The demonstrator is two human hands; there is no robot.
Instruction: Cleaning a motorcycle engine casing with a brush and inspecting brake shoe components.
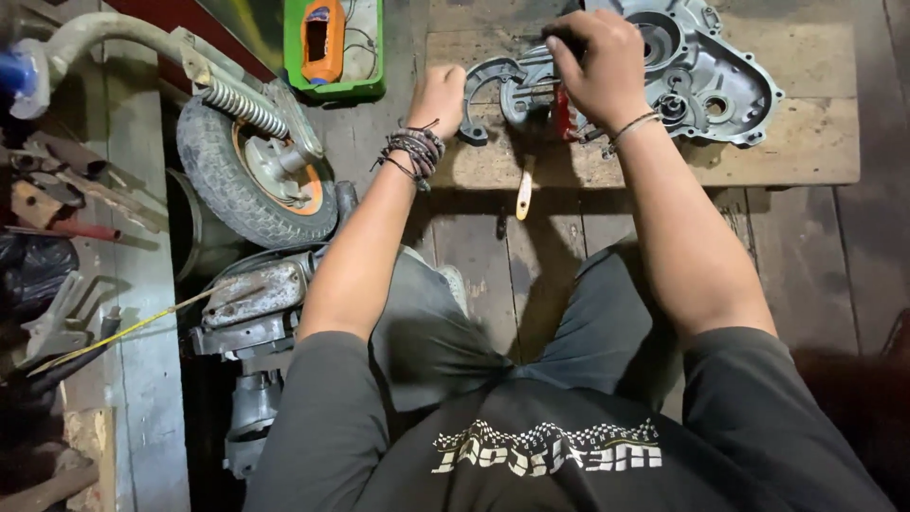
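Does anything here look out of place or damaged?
Yes. A small wheel with its spring and fork lies detached on the floor at the left, beside a rusty metal part. A wooden-handled tool hangs over the board's edge.

Engine casing (701,66) crowds right; bare board (815,152) below.

An orange bottle-shaped package (323,40) with a dark rectangular label on its front lies in a green tray (372,57) at the top of the view, left of the wooden board (815,142).
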